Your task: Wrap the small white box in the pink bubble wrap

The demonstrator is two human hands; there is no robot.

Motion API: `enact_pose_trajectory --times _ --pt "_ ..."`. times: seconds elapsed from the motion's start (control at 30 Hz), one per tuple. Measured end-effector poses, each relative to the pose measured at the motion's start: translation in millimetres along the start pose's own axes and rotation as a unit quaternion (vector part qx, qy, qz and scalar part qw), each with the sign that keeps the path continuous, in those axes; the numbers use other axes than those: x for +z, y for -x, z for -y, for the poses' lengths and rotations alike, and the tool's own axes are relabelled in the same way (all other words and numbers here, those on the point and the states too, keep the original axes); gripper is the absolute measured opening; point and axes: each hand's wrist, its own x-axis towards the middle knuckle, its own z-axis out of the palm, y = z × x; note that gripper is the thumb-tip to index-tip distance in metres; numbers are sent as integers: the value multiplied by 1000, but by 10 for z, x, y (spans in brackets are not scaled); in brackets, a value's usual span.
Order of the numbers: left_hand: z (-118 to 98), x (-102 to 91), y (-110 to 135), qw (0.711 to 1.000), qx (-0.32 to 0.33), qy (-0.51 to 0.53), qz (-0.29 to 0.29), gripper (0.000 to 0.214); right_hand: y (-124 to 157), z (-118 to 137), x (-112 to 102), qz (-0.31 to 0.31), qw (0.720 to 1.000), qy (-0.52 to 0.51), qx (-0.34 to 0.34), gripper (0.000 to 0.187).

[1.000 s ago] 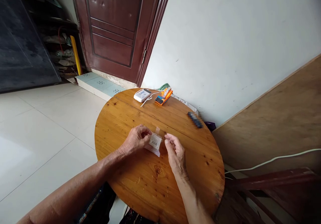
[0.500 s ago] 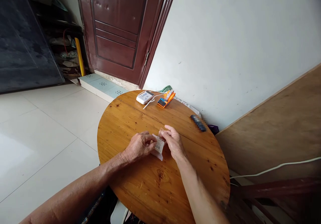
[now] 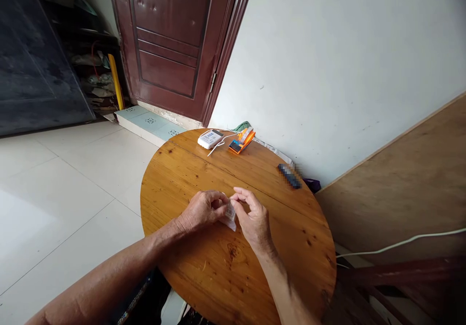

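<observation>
A small packet (image 3: 229, 222) in clear, crinkled plastic wrap with a printed label is between my hands, over the middle of the round table. My left hand (image 3: 207, 208) pinches it from the left with thumb and fingers. On the other side, my right hand (image 3: 253, 215) brings thumb and index finger together at the packet's upper edge, close to the left fingertips. The other right fingers are loosely bent. Fingers cover the top part of the packet, and the label is only partly visible.
On the wooden table (image 3: 174, 179), toward the back, lie a white device (image 3: 210, 139) with a white cable and an orange tape dispenser (image 3: 242, 141). A dark, blurred-out object (image 3: 289, 176) sits near the right edge. A white wall (image 3: 327, 72) rises behind.
My right hand has shifted and turned, its fingertips now nearer my left fingers and covering more of the packet's label. The left hand stays about in place.
</observation>
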Motion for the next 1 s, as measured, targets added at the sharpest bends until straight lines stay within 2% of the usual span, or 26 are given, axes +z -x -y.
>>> enact_pose_trajectory --times 0.13,0.23,0.4,0.53,0.8,1.0 --pt "-17 -23 11 1000 7 23 10 19 105 17 -40 7 988 102 -116 23" --pt "-18 -29 25 999 11 39 -1 17 153 32 -67 24 977 131 -166 29" --pt "7 -31 24 997 5 71 -10 18 199 30 -72 24 976 121 -179 34" --pt "46 -10 -4 998 -7 56 -6 20 224 8 -60 15 975 118 -188 34" --pt "65 -4 -34 998 -23 62 6 14 236 -31 -60 -30 977 139 -161 33" --pt "98 9 -51 998 -21 62 7 14 195 -12 -68 8 956 213 -200 34"
